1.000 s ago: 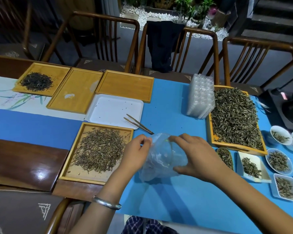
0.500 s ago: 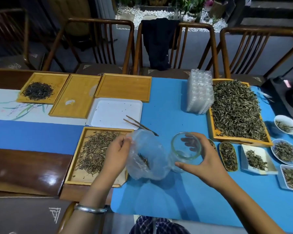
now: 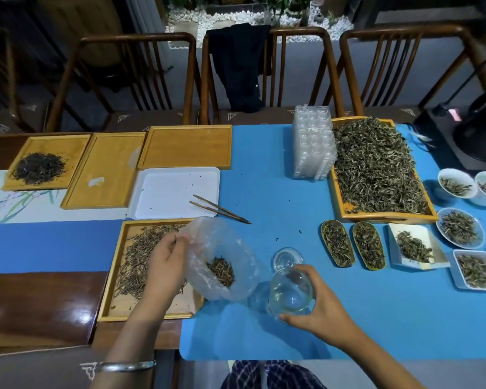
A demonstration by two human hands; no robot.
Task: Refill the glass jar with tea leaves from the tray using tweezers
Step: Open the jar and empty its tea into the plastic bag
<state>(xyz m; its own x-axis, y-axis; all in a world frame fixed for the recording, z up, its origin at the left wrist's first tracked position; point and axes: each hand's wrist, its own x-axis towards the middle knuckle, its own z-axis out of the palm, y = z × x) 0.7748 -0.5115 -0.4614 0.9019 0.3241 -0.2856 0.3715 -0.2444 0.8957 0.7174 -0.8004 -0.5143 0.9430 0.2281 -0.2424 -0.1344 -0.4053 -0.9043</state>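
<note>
The right hand (image 3: 317, 307) had brought the glass jar (image 3: 291, 290) nearer, fingers curled round it above the blue mat (image 3: 376, 318). The left hand (image 3: 166, 262) pinched the plastic bag (image 3: 219, 259) open over the tea tray (image 3: 118, 290); a lid (image 3: 288, 258) now showed behind. Tweezers (image 3: 219, 209) stayed put beyond.

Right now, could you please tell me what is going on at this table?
A person is getting ready to refill a clear glass jar with tea. The right hand grips the jar, which looks empty, on the blue mat. The left hand holds open a clear plastic bag containing some tea leaves over the near wooden tray of tea. The brown tweezers lie untouched by the white tray.
</note>
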